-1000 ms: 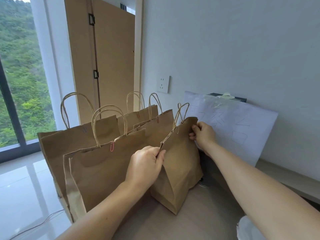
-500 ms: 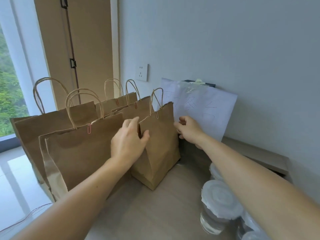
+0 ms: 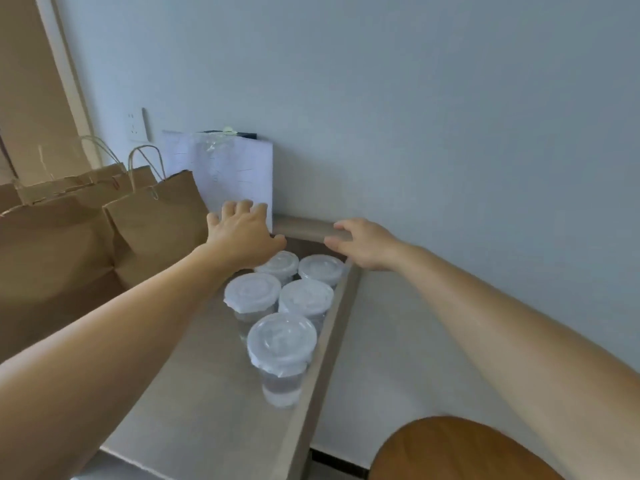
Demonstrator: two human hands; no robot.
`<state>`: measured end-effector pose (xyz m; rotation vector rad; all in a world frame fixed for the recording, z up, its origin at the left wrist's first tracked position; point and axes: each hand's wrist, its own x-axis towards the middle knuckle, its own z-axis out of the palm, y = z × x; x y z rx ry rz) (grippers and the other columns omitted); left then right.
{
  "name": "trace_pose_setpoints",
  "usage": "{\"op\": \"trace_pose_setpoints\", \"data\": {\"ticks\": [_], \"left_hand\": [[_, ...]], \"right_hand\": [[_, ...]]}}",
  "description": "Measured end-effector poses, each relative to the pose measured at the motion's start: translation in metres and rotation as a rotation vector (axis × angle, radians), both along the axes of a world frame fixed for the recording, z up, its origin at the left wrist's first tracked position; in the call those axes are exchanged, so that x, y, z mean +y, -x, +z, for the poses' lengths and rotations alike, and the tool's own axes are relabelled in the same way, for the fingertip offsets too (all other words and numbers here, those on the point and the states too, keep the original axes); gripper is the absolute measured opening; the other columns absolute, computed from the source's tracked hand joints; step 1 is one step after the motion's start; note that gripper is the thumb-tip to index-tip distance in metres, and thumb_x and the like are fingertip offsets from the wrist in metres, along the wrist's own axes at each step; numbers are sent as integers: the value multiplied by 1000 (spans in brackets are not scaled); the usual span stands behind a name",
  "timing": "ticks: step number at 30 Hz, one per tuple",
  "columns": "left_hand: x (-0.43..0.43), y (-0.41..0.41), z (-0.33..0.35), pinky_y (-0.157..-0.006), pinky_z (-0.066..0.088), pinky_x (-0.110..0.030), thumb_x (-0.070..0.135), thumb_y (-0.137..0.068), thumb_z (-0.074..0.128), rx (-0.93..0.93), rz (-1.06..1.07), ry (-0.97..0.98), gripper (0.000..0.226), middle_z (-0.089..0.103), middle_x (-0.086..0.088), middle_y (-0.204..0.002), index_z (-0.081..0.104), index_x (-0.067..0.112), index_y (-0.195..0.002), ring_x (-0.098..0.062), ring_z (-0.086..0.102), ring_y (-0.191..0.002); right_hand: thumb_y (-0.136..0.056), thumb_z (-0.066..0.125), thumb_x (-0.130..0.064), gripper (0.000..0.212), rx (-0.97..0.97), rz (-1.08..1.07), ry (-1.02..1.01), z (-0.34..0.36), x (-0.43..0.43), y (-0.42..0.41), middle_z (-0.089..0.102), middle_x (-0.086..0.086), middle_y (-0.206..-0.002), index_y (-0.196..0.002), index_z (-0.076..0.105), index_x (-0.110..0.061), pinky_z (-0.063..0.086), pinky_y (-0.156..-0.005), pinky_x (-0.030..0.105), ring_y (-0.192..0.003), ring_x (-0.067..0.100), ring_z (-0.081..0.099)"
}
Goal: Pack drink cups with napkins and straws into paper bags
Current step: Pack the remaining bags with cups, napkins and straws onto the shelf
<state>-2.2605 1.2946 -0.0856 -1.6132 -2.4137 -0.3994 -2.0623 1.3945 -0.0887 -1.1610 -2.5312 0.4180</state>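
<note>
You have no text here that can be read. The white sheet (image 3: 228,174) standing at the far edge of the table (image 3: 207,393) carries faint strokes that show through the paper. They are too pale and blurred to make out as letters. The cup lids (image 3: 282,337) near the table's right edge show slight raised marks at their centres, and these are also too blurred to read.

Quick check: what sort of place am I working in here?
Probably an ordinary indoor room used as a makeshift packing spot: a table against a plain wall, a wall socket, lidded cups beside paper bags.
</note>
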Motion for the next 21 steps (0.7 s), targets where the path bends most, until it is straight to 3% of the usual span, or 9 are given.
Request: {"op": "trace_pose_setpoints", "data": {"ticks": [10,21], "left_hand": [[53,-224,-5,-107,30,-50,54,-85,55,22,-319,141,73,35,-8,-151,36,21,-147,-34,30,-138],[112,-405,-101,-109,30,-50,55,-90,50,-25,-711,388,73,32,-7,-155,30,20,-151,-31,28,-140]], "right_hand": [[-96,50,-57,70,-32,-256,85,-35,-29,-250,32,4,-156,-152,34,-17,35,-110,37,-137,25,41],[-94,52,-58,72,-48,-652,280,-118,-48,-423,29,4,-158,-152,34,-18,34,-112,39,-140,24,36]]}}
